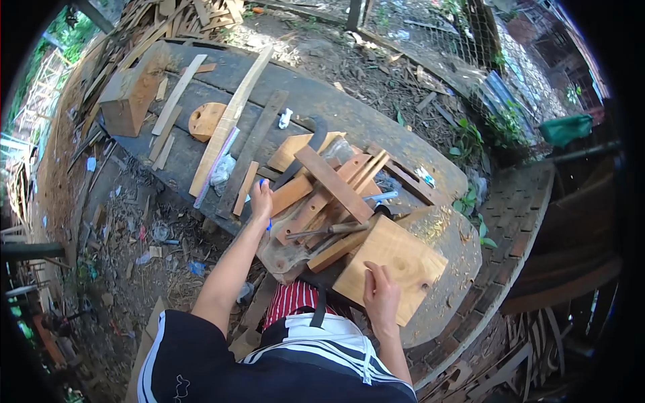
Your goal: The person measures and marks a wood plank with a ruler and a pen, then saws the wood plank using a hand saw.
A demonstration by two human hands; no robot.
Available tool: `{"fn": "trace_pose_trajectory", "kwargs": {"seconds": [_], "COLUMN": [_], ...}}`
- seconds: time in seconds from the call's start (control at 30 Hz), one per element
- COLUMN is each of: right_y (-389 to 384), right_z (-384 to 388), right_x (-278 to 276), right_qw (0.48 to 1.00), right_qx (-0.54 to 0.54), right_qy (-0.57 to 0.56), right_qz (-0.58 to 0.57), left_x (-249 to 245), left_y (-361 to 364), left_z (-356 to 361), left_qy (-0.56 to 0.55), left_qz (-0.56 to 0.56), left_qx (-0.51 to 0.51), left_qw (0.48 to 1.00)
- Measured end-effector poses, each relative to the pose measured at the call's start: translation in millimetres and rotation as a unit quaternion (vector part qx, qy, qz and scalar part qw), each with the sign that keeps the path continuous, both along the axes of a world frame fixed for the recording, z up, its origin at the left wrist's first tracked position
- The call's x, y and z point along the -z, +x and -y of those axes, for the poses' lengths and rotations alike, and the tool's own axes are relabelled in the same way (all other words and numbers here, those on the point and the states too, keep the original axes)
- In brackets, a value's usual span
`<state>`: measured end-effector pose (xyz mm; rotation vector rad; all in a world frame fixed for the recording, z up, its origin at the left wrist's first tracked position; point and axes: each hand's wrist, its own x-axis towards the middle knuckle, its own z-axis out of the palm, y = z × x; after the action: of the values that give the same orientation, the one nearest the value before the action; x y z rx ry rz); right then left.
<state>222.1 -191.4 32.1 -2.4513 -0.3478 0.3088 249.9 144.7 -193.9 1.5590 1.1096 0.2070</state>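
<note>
1. Block [396, 262]: pale, square, lying on a round slab [460, 242] at 5 o'clock of frame centre. Its face is bare, with no line, cut or hole seen; judged unworked so far.
2. Right hand [381, 294]: fingers together, lying flat on the block's near edge.
3. Left hand [261, 199]: at 10 o'clock of the block, curled round a thin blue pen [269, 226] (likely) over the strips [316, 201].
4. Chisel [329, 230]: lies loose between the hands, untouched.
5. Worktop [322, 101]: at 11 o'clock, carrying planks and a disc [205, 121].
6. Writing: none legible.

Blue tool [268, 226] mostly hidden (left hand [261, 199])
</note>
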Motion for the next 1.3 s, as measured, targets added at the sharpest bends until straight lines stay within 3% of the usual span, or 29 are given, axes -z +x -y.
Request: {"fn": "trace_pose_trajectory", "kwargs": {"seconds": [0.1,0.17,0.27,0.37,0.5,0.63,0.77,0.83,0.9,1.07,1.13,1.2,1.23,1.3], "right_y": [11.4,16.6,18.1,17.6,14.9,21.7,29.2,28.6,28.6,28.6,30.5,36.6,37.0,40.3], "right_z": [7.8,17.8,23.6,27.8,18.7,16.4,15.8,17.0,13.0,13.4,11.8,11.8,12.1,12.5], "right_x": [2.6,9.5,11.2,19.8,25.9,29.7,28.9,34.4,31.7,34.8,40.0,42.4,41.9,39.3], "right_qw": [0.999,0.998,0.996,0.995,0.994,0.992,0.992,0.994,0.994,0.991,0.989,0.988,0.986,0.985], "right_qx": [0.048,0.058,0.084,0.088,0.09,0.12,0.115,0.101,0.101,0.125,0.13,0.139,0.148,0.153], "right_qy": [0.007,-0.01,-0.022,-0.035,-0.062,-0.036,-0.042,-0.041,-0.032,-0.036,-0.051,-0.062,-0.075,-0.083], "right_qz": [0.017,0.031,0.036,0.024,0.023,0.018,-0.012,0.032,0.013,0.002,0.04,0.035,0.028,0.021], "left_x": [7.1,11.7,-23.8,-50.5,-77.8,-79.4,-90.4,-75.8,-43.8,10.2,11.8,8.9,9.1,9.9], "left_y": [6.8,11.0,18.8,19.2,3.8,16.0,75.4,114.1,147.4,171.8,177.1,182.5,186.1,182.9], "left_z": [-48.9,-62.1,-47.5,-3.7,66.5,110.1,157.5,183.1,210.4,241.4,242.1,246.4,242.8,241.5], "left_qy": [0.247,0.335,0.427,0.352,0.306,0.297,0.289,0.32,0.344,0.32,0.321,0.26,0.22,0.24], "left_qz": [-0.082,-0.151,-0.02,0.086,0.13,0.188,0.285,0.263,0.173,0.062,0.037,0.009,0.002,0.012], "left_qx": [0.132,0.157,0.194,0.275,0.448,0.478,0.463,0.491,0.556,0.585,0.594,0.56,0.588,0.59], "left_qw": [0.957,0.917,0.883,0.89,0.83,0.805,0.788,0.766,0.736,0.743,0.737,0.786,0.778,0.771]}}
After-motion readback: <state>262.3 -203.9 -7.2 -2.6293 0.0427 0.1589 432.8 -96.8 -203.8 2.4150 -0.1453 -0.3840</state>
